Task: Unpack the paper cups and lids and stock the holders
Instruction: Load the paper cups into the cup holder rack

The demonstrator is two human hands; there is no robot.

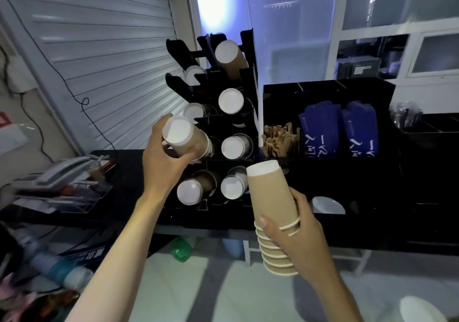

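A black tiered cup holder point(248, 48) stands on the dark counter, and several of its slots show white cup bottoms. My left hand point(165, 162) grips a short stack of brown paper cups point(185, 139) lying sideways, its open end at a middle-left slot of the holder. My right hand point(295, 232) holds a second, longer stack of brown cups point(270, 197) bottom-up, in front of the counter's edge and to the right of the holder's lowest row.
Right of the holder, a black organiser point(280, 90) contains wooden stirrers point(278, 137) and blue packets point(320, 130). A telephone point(62, 172) on a clear tray sits at the left. White lids point(327, 205) lie in a low compartment. Bottles and bags crowd the floor.
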